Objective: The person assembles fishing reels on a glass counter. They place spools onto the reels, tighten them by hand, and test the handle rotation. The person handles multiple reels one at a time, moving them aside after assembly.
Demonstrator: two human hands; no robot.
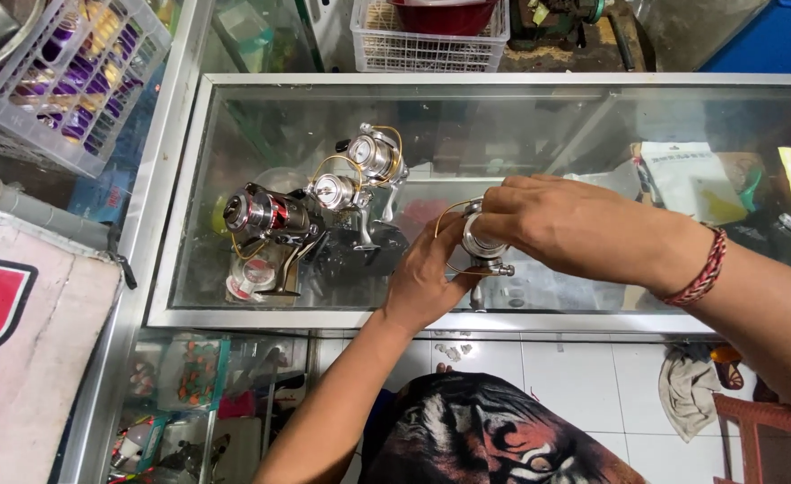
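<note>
1. We see both hands over a glass display counter (234, 315), closed around one silver fishing reel (482, 246).
2. Left hand (427, 282): it comes up from below, palm under and behind the reel, fingers curled against the reel's left side. The grip is narrow and holding; the fingertips themselves are hidden behind the reel, so we cannot tell exactly where they press.
3. Right hand (561, 224): it reaches in from the right, fingers folded over the top of the reel, thumb side toward the reel body. Closed on the reel, not spread. A red braided wristband (706, 267) sits on this wrist.
4. Reel position: between the two hands, just under the right fingers and just right of the left fingers. Its foot (477, 296) points down toward the glass; we cannot tell whether it touches. A thin loop of line or bail wire (449, 215) arcs out just left of the right fingertips.
5. To the left of the left fingers, apart from them, three more reels stand on the glass: a dark red-banded reel (265, 215) farthest, then two silver reels (337, 191) and (373, 154), the last one beyond the others.
6. Well beyond the fingers, off the counter: a white basket (427, 49). Far left: a grey crate (68, 76).
</note>
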